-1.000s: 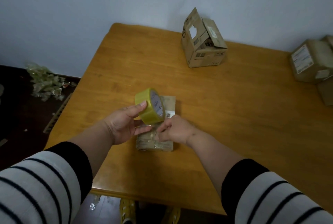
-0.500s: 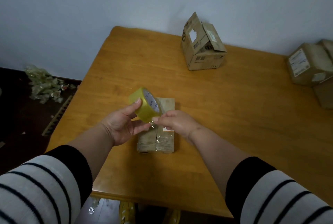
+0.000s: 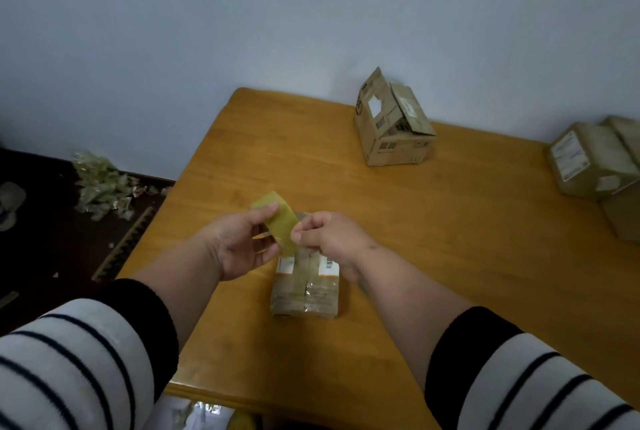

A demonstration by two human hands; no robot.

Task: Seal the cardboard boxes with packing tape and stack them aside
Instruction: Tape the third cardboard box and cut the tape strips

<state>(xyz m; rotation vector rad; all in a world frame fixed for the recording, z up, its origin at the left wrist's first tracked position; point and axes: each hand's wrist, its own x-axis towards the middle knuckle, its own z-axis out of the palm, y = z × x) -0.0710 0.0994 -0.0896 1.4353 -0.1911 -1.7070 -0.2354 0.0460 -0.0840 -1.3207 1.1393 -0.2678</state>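
Up between both hands' fingers [image 3: 268,211], tape roll [image 3: 278,227].

I'm seeing a surface [image 3: 450,239] of warm orange-brown wood, smooth, with a soft satin sheen and fine grain lines. The small box [image 3: 306,286] at its middle is matt brown cardboard, wrapped in clear glossy tape that crinkles and catches light, with white paper labels. Just above it, the tape roll [image 3: 277,221] looks like translucent yellow plastic film, slick and shiny. Behind the small box, the open box [image 3: 394,128] is dull, scuffed cardboard with torn paper stickers. Right of it, the stacked boxes [image 3: 592,159] show matt cardboard under a faint taped gloss. Sleeves [image 3: 83,360] are soft knit cloth.
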